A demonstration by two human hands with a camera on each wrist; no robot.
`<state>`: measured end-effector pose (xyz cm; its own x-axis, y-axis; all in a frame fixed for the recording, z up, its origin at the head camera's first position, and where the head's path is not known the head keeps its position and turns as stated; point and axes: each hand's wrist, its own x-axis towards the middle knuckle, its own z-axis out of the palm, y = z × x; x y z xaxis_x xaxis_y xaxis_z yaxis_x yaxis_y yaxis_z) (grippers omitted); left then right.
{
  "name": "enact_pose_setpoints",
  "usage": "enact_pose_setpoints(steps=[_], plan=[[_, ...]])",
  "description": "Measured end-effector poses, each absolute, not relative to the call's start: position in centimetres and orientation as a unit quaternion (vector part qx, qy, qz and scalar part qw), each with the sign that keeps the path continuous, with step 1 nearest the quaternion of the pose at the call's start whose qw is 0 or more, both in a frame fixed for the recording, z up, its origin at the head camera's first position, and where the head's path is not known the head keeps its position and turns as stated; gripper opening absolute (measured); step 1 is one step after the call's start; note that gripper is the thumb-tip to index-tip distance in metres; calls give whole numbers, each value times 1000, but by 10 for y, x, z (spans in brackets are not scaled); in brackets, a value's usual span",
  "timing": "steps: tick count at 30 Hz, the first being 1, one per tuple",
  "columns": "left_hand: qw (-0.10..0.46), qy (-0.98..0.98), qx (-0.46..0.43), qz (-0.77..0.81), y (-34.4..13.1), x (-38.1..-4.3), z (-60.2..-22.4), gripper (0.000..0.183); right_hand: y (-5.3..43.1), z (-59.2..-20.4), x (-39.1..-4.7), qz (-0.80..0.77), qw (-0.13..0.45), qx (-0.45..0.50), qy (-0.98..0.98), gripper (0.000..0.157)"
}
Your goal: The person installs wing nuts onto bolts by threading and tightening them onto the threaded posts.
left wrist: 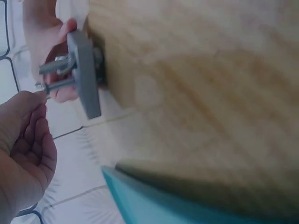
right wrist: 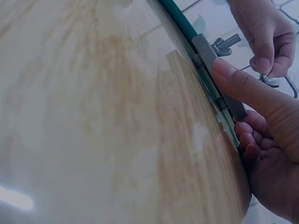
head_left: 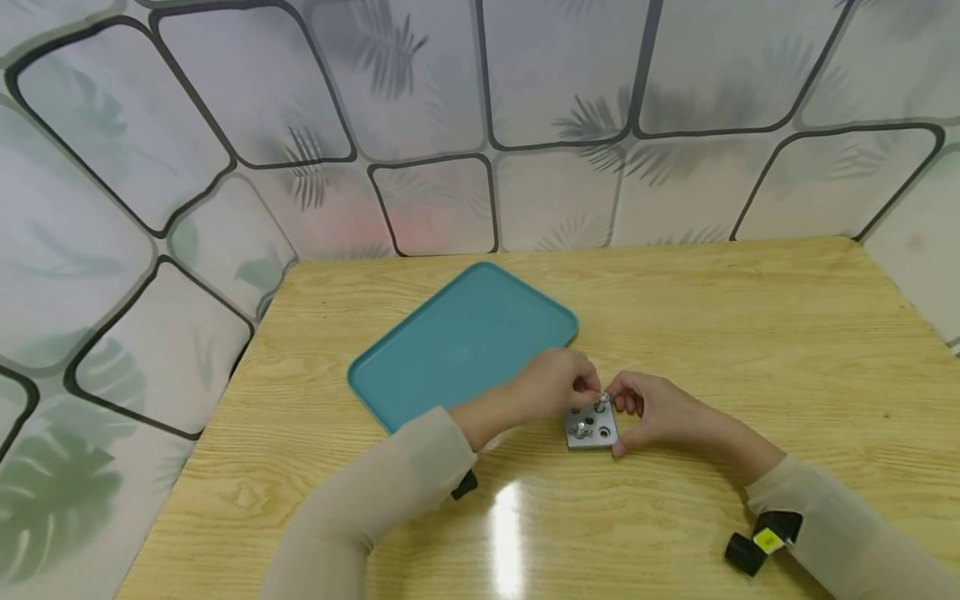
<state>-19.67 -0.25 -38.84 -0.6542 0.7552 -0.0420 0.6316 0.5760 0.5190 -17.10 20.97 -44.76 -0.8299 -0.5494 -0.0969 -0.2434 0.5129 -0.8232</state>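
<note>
A small grey metal plate (head_left: 591, 443) with several holes lies near the middle of the wooden table. My right hand (head_left: 663, 410) grips it by its right edge, thumb at the near corner and fingers at the far one. From the plate rises a thin bolt (left wrist: 60, 85). At that bolt's top, my left hand (head_left: 555, 385) pinches a small wing nut (right wrist: 269, 81) between thumb and forefinger, its other fingers curled. A second bolt with a wing nut (head_left: 580, 431) stands at the plate's near left, its threaded end projecting past the nut.
A teal tray (head_left: 450, 350) lies slantwise on the table (head_left: 750, 333), behind and left of the plate, with the left forearm over its near edge. A patterned wall covering (head_left: 555, 200) rises behind the table. Black wrist devices (head_left: 777, 527) sit at the sleeves.
</note>
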Motion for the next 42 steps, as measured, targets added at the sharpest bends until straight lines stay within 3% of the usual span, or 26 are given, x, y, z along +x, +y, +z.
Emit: enact_pose_setpoints(steps=[5,9,23,30,34,42], plan=[[73,856,491,148,-4,-203,-382,10,210,-447,-171,-433,174,-235,853,57],[58,847,510,138,-5,-205,-380,12,210,-448,-171,-432,170,-235,854,57],[121,843,454,263,-3,-213,-397,19,210,-450,-172,-424,163,-241,858,56],[166,857,360,331,-3,-206,-405,28,211,-450,-171,-433,167,-239,853,56],[177,865,314,348,0,-197,-405,35,211,-449,-171,-425,163,-236,859,55],[170,869,307,348,1,-191,-404,28,210,-448,-171,-425,167,-236,858,54]])
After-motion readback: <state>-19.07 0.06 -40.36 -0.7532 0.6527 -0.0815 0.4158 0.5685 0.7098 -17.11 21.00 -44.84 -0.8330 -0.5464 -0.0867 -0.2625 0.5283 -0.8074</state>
